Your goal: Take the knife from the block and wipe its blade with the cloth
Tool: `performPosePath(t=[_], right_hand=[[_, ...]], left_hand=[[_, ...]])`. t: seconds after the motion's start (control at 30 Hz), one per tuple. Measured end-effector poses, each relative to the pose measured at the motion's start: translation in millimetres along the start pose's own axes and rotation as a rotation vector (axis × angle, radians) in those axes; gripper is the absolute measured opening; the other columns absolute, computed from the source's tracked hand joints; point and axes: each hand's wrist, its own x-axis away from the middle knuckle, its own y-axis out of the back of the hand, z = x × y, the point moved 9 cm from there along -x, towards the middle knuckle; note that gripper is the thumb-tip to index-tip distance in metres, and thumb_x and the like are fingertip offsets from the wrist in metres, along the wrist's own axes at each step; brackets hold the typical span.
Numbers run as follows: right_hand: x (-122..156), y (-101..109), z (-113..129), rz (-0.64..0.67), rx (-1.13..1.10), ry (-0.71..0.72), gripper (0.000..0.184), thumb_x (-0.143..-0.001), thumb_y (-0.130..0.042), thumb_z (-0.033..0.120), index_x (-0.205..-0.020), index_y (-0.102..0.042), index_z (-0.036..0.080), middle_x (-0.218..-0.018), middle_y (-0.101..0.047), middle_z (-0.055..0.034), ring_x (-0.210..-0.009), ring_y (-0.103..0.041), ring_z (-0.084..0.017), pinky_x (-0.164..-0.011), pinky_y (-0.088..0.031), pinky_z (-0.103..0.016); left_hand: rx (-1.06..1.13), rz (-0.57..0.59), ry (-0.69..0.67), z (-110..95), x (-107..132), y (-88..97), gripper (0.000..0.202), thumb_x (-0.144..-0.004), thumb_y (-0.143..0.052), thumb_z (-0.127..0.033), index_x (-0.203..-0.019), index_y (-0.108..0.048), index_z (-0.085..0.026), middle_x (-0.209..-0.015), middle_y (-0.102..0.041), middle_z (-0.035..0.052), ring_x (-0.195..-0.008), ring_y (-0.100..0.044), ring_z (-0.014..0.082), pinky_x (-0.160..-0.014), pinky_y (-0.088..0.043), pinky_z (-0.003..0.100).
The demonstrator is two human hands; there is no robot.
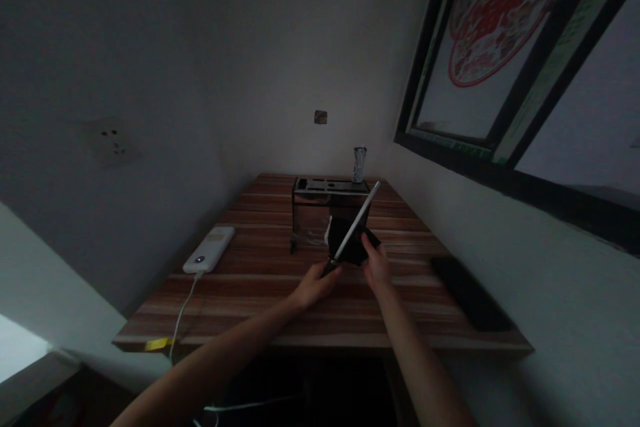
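In the dim head view my left hand (316, 285) grips the dark handle of a knife (356, 225), whose pale blade slants up to the right. My right hand (376, 263) holds a black cloth (349, 238) against the blade near its lower half. Both hands hover above the wooden table (260, 320), just in front of a black knife rack (325, 203).
A white power bank (210, 249) with a white cable lies at the table's left. A flat black object (470, 293) rests at the right edge. A small clear glass (359, 165) stands behind the rack. Walls close in at left, back and right, where a window sits.
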Motion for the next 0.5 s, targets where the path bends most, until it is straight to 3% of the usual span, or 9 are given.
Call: performPosePath(t=[0.17,0.27,0.4,0.5], right_hand=[[6,-8,-5,0.090,0.025,-0.043,0.040,-0.050,-0.082,0.043,-0.078,-0.066,0.020,-0.076,-0.072,-0.0001,-0.078,-0.067,-0.023,-0.072,-0.053,-0.035],[11,-15,-6,0.184,0.033,-0.083,0.045,-0.051,-0.079,0.052,-0.081,-0.066,0.021,-0.081,-0.072,-0.0010,-0.088,-0.066,-0.025,-0.077,-0.052,-0.036],[18,-29,-6,0.347,0.046,-0.167,0.062,-0.055,-0.061,0.075,-0.082,-0.068,0.020,-0.089,-0.073,-0.0065,-0.103,-0.061,-0.027,-0.084,-0.049,-0.038],[21,-36,-4,0.417,0.044,-0.218,0.070,-0.061,-0.048,0.081,-0.085,-0.069,0.019,-0.090,-0.073,-0.0083,-0.106,-0.060,-0.028,-0.085,-0.048,-0.040]], left_hand=[[0.011,0.050,0.000,2,-1,-3.8,0.047,-0.070,-0.056,-0.063,-0.065,-0.039,-0.020,-0.042,-0.033,-0.0112,-0.033,-0.026,0.0036,-0.034,-0.019,0.018],[-0.006,0.078,-0.012,1,0,-5.5,0.047,-0.073,-0.054,-0.063,-0.062,-0.040,-0.019,-0.040,-0.036,-0.0098,-0.031,-0.028,0.0042,-0.033,-0.020,0.019],[-0.025,0.090,-0.030,-2,1,-5.2,0.048,-0.076,-0.050,-0.062,-0.059,-0.041,-0.018,-0.038,-0.038,-0.0084,-0.031,-0.031,0.0049,-0.034,-0.021,0.020],[-0.037,0.083,-0.040,-4,1,-3.6,0.050,-0.077,-0.047,-0.063,-0.057,-0.042,-0.018,-0.038,-0.039,-0.0073,-0.031,-0.033,0.0052,-0.035,-0.022,0.020]])
